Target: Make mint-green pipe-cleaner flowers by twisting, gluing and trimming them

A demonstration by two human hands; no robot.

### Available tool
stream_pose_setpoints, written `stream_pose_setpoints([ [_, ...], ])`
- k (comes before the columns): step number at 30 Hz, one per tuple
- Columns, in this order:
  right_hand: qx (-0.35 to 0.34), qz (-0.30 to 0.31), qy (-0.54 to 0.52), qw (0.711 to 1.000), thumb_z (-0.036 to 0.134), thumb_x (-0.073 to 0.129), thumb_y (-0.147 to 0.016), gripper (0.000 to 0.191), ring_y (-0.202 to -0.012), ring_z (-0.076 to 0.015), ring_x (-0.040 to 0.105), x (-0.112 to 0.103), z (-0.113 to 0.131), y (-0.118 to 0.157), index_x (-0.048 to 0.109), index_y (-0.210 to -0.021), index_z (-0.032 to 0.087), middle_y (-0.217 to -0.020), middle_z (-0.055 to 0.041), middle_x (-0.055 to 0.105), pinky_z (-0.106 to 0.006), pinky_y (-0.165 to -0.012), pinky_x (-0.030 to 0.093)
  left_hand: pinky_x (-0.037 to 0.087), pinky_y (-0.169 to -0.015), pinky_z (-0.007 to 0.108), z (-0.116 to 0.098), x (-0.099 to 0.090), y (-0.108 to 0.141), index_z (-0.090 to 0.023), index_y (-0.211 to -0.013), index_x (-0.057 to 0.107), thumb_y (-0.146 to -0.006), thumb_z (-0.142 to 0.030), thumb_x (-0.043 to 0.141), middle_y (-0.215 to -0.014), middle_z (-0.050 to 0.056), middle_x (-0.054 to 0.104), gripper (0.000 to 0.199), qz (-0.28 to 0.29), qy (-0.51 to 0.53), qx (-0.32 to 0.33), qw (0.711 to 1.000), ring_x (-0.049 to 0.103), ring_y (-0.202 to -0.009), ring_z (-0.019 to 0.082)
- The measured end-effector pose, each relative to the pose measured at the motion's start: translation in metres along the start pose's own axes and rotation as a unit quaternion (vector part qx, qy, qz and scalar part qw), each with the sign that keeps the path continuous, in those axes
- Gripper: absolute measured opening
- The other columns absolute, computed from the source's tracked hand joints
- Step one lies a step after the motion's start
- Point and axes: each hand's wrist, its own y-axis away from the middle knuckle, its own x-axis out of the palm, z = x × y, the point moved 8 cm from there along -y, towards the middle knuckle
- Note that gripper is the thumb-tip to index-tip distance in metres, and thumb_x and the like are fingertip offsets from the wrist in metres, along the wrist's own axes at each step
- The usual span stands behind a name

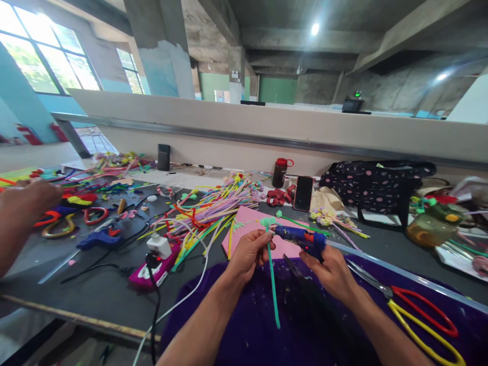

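Observation:
My left hand (249,252) is closed in a pinch on a green pipe cleaner (273,284), which hangs down with a pale green tuft at its top. Wrapped in my right hand (328,267) is a blue hot glue gun (301,239) with a glue stick out of its back. Its nozzle points left at the stem just under the tuft; whether it touches I cannot tell. Behind both hands lies a pink sheet (244,223). Scissors (404,305) with red and yellow handles lie to the right of my right hand.
A magenta power strip (160,267) with cables stands left of my arms. Bundled pipe cleaners (224,203), a red-lidded bottle (280,174), a phone (303,193) and a dotted bag (371,188) line the back. Another person's hand (32,201) is at far left, near a second glue gun (101,239).

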Motion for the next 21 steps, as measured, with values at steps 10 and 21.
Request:
stream_pose_setpoints([
  [10,0.010,-0.023,0.010,1.000,0.039,0.044,-0.084,0.032,-0.054,-0.0161,0.053,-0.0011,-0.0017,0.0014,0.061,-0.076,0.012,-0.064,-0.0043,0.060,-0.025,-0.055,0.042,0.024,-0.028,0.013,0.0019,0.0009,0.0011,-0.013,-0.067,0.056,-0.068,-0.037,0.064,-0.060,-0.001,0.061,0.025,0.001,-0.024,-0.006,1.000,0.042,-0.032,0.001],
  [21,-0.008,0.012,0.001,1.000,0.038,0.043,-0.085,0.029,-0.059,-0.0195,0.055,0.0015,0.0057,0.0004,0.061,-0.083,0.016,-0.062,-0.0043,0.060,-0.029,-0.063,0.045,0.023,-0.028,0.015,-0.0014,0.0006,0.0007,-0.013,-0.065,0.056,-0.071,-0.038,0.062,-0.046,-0.004,0.055,0.027,0.005,-0.013,-0.002,1.000,0.040,-0.028,0.002],
])
